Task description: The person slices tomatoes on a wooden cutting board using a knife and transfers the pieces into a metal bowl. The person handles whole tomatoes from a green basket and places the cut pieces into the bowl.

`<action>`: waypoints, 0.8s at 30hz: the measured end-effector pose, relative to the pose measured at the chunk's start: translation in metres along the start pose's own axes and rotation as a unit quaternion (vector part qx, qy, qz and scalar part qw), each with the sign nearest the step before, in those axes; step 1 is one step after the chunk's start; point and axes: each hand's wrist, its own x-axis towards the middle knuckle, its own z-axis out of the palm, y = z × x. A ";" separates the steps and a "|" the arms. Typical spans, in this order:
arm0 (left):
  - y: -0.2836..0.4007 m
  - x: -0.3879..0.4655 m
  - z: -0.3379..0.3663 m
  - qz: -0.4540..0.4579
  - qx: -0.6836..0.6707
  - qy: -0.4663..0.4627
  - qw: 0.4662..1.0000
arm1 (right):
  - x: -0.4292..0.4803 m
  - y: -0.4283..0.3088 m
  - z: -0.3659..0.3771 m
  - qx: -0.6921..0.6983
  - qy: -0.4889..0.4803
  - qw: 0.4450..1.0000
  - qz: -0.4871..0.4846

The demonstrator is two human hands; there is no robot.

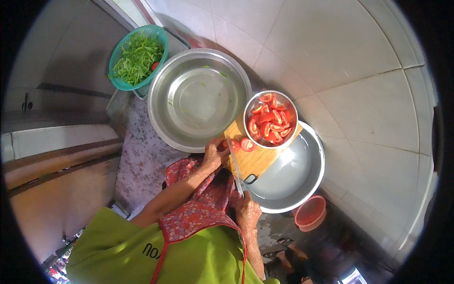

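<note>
My right hand grips the handle of a kitchen knife, its blade pointing up over a wooden cutting board. With its fingers, my left hand holds a tomato piece at the board's left edge, beside the blade tip. A cut tomato lies just right of the blade with its cut face showing. On the board's far end stands a steel bowl of tomato wedges. How deep the blade is in the tomato I cannot tell.
A large metal basin holds water with green bits. Under the board is another water basin. A green basket carries leafy greens and a red item. Pink tubs sit near a person's feet. Tiled walls rise alongside.
</note>
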 end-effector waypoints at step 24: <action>-0.013 0.011 -0.002 -0.132 -0.119 -0.049 0.983 | 0.013 0.044 0.044 -0.037 0.018 0.998 -0.037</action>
